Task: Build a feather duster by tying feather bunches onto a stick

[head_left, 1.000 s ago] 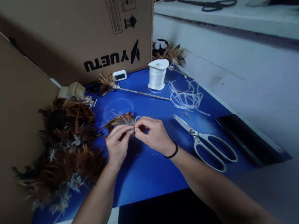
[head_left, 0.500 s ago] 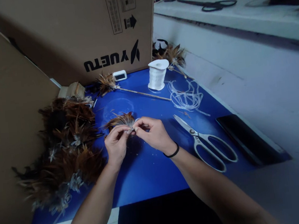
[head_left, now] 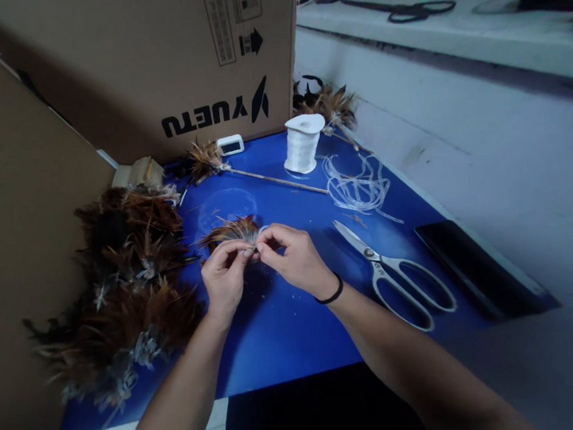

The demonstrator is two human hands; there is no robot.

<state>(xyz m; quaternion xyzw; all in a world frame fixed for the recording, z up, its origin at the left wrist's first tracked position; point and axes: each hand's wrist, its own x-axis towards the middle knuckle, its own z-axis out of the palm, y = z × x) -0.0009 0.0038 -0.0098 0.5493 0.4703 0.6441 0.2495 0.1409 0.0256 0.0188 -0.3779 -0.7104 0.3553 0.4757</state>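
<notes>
A small bunch of brown feathers (head_left: 235,229) is pinched at its pale base, its tips fanning up and left. My left hand (head_left: 224,277) grips the base between thumb and forefinger. Close against it, my right hand (head_left: 293,258) is closed with thumb and forefinger together at the same base; what exactly it pinches is too small to make out. To the right lie silver scissors (head_left: 378,257) with blades slightly apart. Left of my hands sit piled bundles of brown feathers (head_left: 149,314) with whitish tied ends.
On the blue table (head_left: 287,335) are a white ribbon spool (head_left: 303,146), loose clear strips (head_left: 359,185), a feather-tipped stick (head_left: 276,180), a white timer (head_left: 230,145) and a black phone (head_left: 476,268). A cardboard box (head_left: 153,66) stands behind; black scissors (head_left: 414,11) lie on a ledge.
Almost nothing differs. My right fingertips have shifted very slightly at the feather base, while both hands stay in the same place.
</notes>
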